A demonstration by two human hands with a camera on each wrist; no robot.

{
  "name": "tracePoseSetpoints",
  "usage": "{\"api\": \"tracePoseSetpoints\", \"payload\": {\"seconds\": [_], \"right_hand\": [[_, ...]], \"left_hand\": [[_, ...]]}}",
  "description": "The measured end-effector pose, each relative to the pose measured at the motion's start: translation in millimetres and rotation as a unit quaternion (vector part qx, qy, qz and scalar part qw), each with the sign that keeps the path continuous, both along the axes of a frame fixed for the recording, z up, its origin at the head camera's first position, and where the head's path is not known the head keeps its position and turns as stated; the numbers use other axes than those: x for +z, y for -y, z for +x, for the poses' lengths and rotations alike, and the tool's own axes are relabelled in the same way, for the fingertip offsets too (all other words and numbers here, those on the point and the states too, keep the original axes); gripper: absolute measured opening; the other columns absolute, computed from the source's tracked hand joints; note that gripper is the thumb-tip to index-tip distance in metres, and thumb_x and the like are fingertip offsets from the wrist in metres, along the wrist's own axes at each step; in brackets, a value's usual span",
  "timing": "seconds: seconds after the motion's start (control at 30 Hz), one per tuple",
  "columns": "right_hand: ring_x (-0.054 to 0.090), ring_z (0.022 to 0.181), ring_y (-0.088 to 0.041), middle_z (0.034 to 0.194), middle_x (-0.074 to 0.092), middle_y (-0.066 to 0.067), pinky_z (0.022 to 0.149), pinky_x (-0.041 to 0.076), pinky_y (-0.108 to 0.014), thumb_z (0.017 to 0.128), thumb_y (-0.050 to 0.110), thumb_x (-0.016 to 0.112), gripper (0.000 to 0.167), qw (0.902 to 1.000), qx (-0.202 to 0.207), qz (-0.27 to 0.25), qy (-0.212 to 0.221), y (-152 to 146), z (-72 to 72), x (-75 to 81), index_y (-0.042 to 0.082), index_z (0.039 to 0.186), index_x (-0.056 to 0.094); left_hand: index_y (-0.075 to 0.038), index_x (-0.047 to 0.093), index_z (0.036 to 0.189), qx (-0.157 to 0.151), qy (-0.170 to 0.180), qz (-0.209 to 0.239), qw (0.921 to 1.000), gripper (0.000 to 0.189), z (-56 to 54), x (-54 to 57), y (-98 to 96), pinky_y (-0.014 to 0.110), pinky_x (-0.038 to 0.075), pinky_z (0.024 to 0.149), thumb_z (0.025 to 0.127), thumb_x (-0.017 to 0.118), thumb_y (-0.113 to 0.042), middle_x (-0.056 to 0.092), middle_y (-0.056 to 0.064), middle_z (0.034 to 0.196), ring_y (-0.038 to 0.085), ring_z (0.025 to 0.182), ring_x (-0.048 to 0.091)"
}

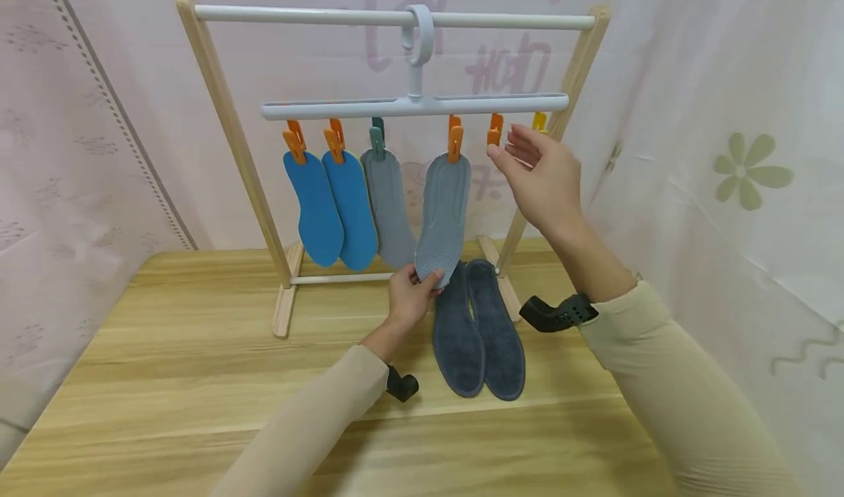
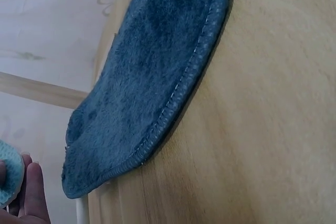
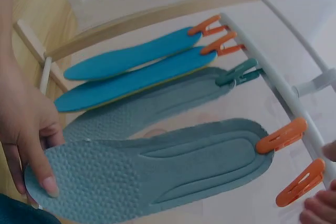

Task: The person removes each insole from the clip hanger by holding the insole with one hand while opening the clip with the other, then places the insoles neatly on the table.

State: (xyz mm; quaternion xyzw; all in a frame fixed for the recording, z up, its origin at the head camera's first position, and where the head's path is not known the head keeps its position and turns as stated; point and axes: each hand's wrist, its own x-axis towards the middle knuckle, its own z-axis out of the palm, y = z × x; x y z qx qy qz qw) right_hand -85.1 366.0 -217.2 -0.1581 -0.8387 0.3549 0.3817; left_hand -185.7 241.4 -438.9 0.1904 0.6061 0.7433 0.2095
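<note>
A grey insole (image 1: 443, 204) with a dimpled front hangs by its heel from an orange clip (image 1: 455, 144). My left hand (image 1: 410, 297) pinches its lower end between thumb and fingers; the right wrist view shows this grip too. My right hand (image 1: 543, 178) is raised beside another orange clip (image 3: 302, 183), fingers bent loosely and apart from the thumb, with nothing seen between them. Whether the thumb touches that clip is hard to tell. A second grey insole (image 1: 389, 204) hangs from a green clip (image 1: 377, 141). Two blue insoles (image 1: 313, 211) hang from orange clips at the left.
A white hanger (image 1: 343, 108) hooks over the rail of a wooden rack (image 1: 227, 130). The yellow clip (image 1: 539, 122) is at its right end. Two dark fuzzy insoles (image 1: 459, 343) lie on the wooden table (image 1: 198, 380) below. Printed cloth (image 1: 725, 57) surrounds the table.
</note>
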Motion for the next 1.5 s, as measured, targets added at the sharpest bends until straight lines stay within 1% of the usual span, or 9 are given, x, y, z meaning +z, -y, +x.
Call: {"api": "tracePoseSetpoints", "payload": {"seconds": [0.1, 0.2, 0.37, 0.5, 0.7, 0.83, 1.17, 1.4, 1.5], "right_hand": [[0.071, 0.114, -0.02, 0.126, 0.072, -0.011, 0.095, 0.059, -0.025, 0.096, 0.025, 0.071, 0.039, 0.9971, -0.016, 0.026, -0.07, 7, 3.7, -4.2, 0.005, 0.129, 0.068], [0.073, 0.108, -0.018, 0.119, 0.075, -0.009, 0.091, 0.06, -0.022, 0.096, 0.022, 0.071, 0.031, 0.9946, 0.003, 0.043, -0.095, 15, 2.2, -4.4, 0.005, 0.122, 0.071], [0.07, 0.117, -0.021, 0.128, 0.071, -0.012, 0.102, 0.056, -0.029, 0.097, 0.022, 0.069, 0.037, 0.9964, 0.063, 0.012, -0.056, 25, -6.8, 0.1, 0.004, 0.13, 0.067], [0.063, 0.129, -0.023, 0.141, 0.063, -0.015, 0.109, 0.052, -0.034, 0.1, 0.024, 0.066, 0.047, 0.9964, 0.084, -0.006, -0.011, 25, -14.2, 1.3, 0.003, 0.141, 0.058], [0.057, 0.136, -0.022, 0.147, 0.058, -0.013, 0.112, 0.049, -0.037, 0.102, 0.033, 0.061, 0.055, 0.9957, 0.077, 0.014, 0.05, 21, -25.1, 3.0, 0.005, 0.148, 0.05], [0.056, 0.138, -0.022, 0.148, 0.057, -0.012, 0.114, 0.048, -0.038, 0.103, 0.037, 0.059, 0.056, 0.9949, 0.068, 0.017, 0.072, 19, -30.7, 4.7, 0.008, 0.15, 0.048], [0.046, 0.145, -0.018, 0.16, 0.044, -0.006, 0.12, 0.041, -0.035, 0.107, 0.037, 0.05, 0.059, 0.9904, 0.096, -0.025, 0.096, 18, -46.9, 7.8, 0.013, 0.158, 0.034], [0.055, 0.138, -0.02, 0.147, 0.058, -0.011, 0.116, 0.045, -0.036, 0.107, 0.036, 0.051, 0.055, 0.9923, 0.077, -0.024, 0.094, 18, -53.2, 8.1, 0.009, 0.154, 0.043], [0.06, 0.131, -0.019, 0.14, 0.064, -0.01, 0.109, 0.05, -0.033, 0.106, 0.036, 0.054, 0.051, 0.9939, 0.065, -0.031, 0.083, 18, -55.5, 7.7, 0.01, 0.15, 0.049]], "left_hand": [[0.008, 0.06, 0.127, -0.005, -0.006, -0.002, 1.0, 0.032, 0.5, -0.8, -0.6, 0.044, 0.062, 0.09, 0.098, 0.065, -0.005, 0.066, 0.028, 0.123, 0.037, 0.109, 0.069], [0.009, 0.059, 0.128, -0.007, -0.012, -0.003, 0.9999, 0.032, 0.8, -0.8, 0.2, 0.044, 0.062, 0.091, 0.098, 0.064, -0.004, 0.065, 0.029, 0.124, 0.039, 0.111, 0.068], [0.009, 0.059, 0.128, -0.005, -0.01, 0.0, 0.9999, 0.032, 1.0, -0.1, 0.6, 0.047, 0.061, 0.092, 0.098, 0.064, -0.003, 0.065, 0.031, 0.123, 0.04, 0.111, 0.068], [0.01, 0.058, 0.127, -0.011, -0.006, -0.001, 0.9999, 0.033, 1.6, 0.4, 0.2, 0.046, 0.061, 0.092, 0.097, 0.065, -0.002, 0.065, 0.031, 0.123, 0.04, 0.109, 0.069], [0.009, 0.058, 0.129, -0.009, -0.004, -0.002, 0.9999, 0.034, 2.8, 0.5, 0.7, 0.047, 0.061, 0.093, 0.098, 0.065, -0.003, 0.065, 0.031, 0.124, 0.041, 0.112, 0.067], [0.008, 0.058, 0.131, -0.015, -0.008, -0.005, 0.9998, 0.035, 4.1, 1.2, 1.5, 0.047, 0.06, 0.094, 0.098, 0.064, -0.003, 0.064, 0.03, 0.126, 0.042, 0.114, 0.066], [0.008, 0.057, 0.13, -0.017, -0.017, -0.008, 0.9997, 0.034, 7.4, 1.0, 2.1, 0.046, 0.061, 0.093, 0.098, 0.063, -0.001, 0.063, 0.031, 0.126, 0.043, 0.114, 0.065], [0.008, 0.056, 0.133, -0.02, -0.019, -0.011, 0.9996, 0.036, 8.1, 1.0, 2.3, 0.044, 0.061, 0.094, 0.099, 0.062, -0.002, 0.062, 0.031, 0.128, 0.043, 0.117, 0.064], [0.007, 0.055, 0.134, -0.021, -0.012, -0.011, 0.9997, 0.037, 8.1, 1.7, 2.9, 0.046, 0.06, 0.095, 0.099, 0.062, -0.002, 0.062, 0.03, 0.129, 0.042, 0.117, 0.064]]}}
